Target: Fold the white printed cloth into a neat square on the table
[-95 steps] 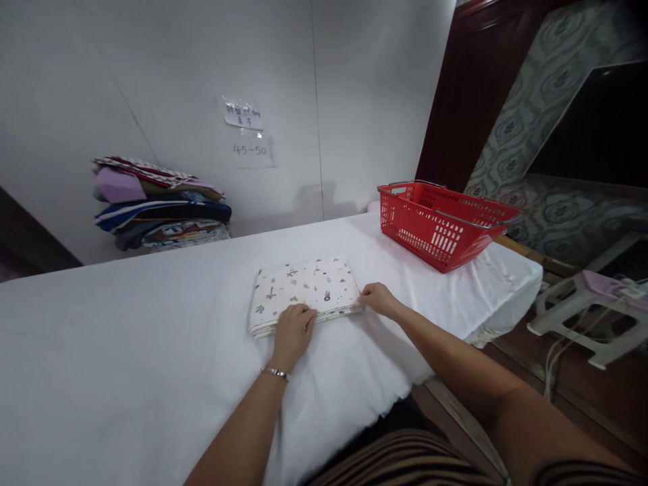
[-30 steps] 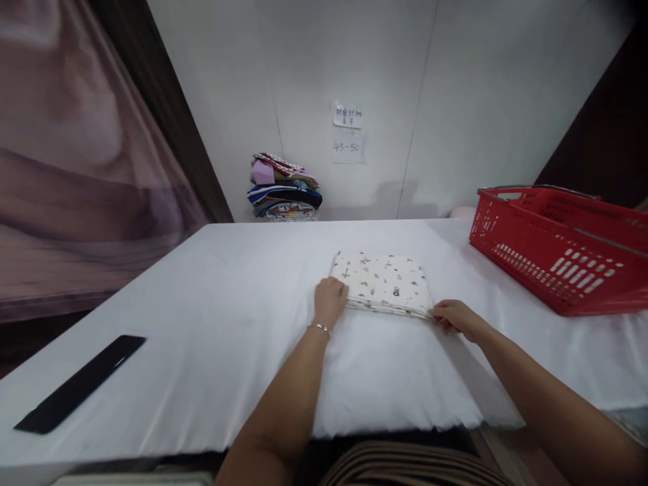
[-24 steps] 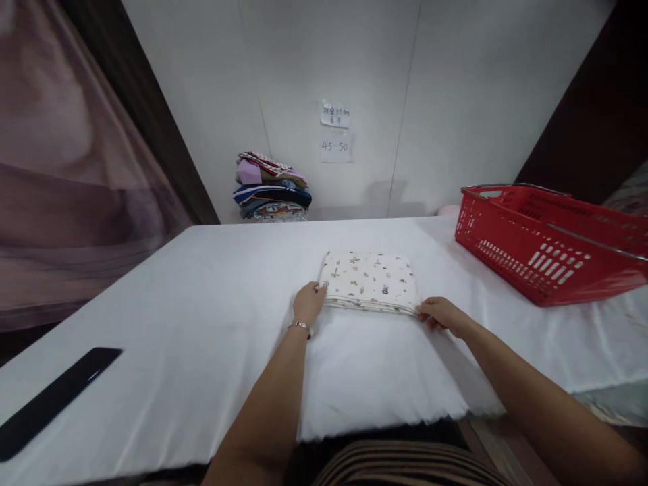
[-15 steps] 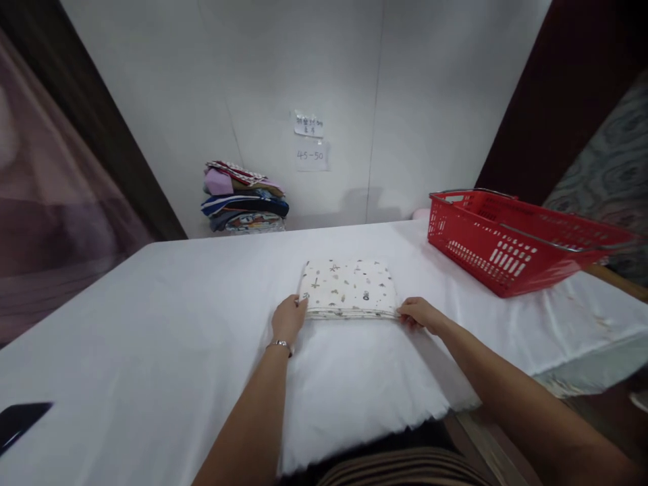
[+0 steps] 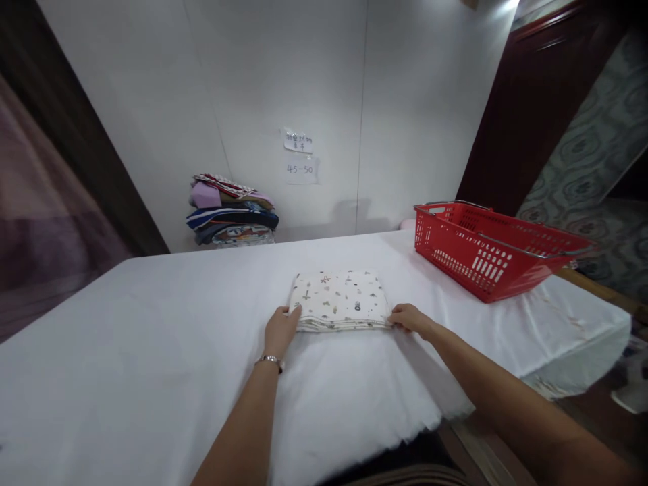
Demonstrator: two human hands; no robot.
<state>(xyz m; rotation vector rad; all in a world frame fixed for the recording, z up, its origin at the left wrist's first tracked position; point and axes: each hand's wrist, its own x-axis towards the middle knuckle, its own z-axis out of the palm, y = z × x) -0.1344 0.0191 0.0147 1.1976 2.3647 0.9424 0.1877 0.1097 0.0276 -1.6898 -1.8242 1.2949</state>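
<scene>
A neatly folded white cloth (image 5: 340, 297) with small dark and tan prints lies on the white-covered table (image 5: 167, 337) in front of me. Its layered folded edge faces my body. My left hand (image 5: 282, 329) grips the near left corner, thumb on top and fingers beneath or behind the edge, partly hidden. At the near right corner, my right hand (image 5: 409, 317) pinches the layers between thumb and fingers. A bracelet (image 5: 271, 362) circles my left wrist.
To the right on the table stands a red plastic basket (image 5: 455, 253) with metal handles. A pile of folded fabrics (image 5: 233, 210) sits by the wall at the back left. Paper notes (image 5: 302, 170) are stuck to the wall.
My view has tilted up and turned slightly right, so everything sits lower and further left. Both hands stay at the cloth's near corners; its left front layers look slightly lifted and looser.
</scene>
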